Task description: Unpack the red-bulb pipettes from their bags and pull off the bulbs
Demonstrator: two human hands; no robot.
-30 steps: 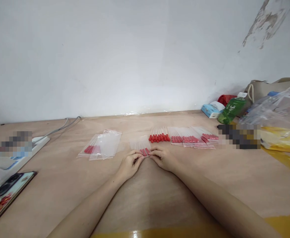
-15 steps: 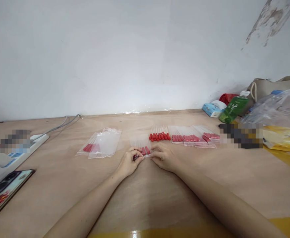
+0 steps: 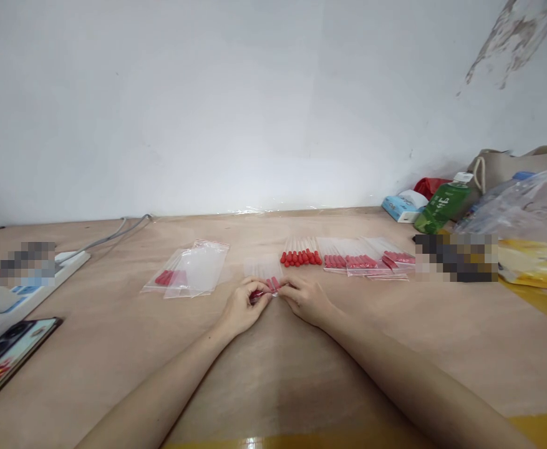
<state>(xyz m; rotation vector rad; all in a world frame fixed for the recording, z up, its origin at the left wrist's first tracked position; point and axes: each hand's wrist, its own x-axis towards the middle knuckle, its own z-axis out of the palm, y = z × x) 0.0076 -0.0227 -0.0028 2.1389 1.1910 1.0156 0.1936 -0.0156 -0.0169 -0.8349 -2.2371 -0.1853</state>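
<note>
Clear bag of red-tipped sticks points lengthwise away between left hand and right hand, about equally near, both sets of fingers pinching its near edge.

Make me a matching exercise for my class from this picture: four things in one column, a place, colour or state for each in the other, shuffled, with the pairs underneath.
Column 1
1. Central clear bag
2. Loose red-tipped sticks
3. Bottle
4. Phone

Column 2
A. Green, with a white cap
B. At the left edge, camera side up
C. Held at its near edge by the left hand and right hand
D. In a row, just left of the filled bags

Right pairs: 1-C, 2-D, 3-A, 4-B
</note>
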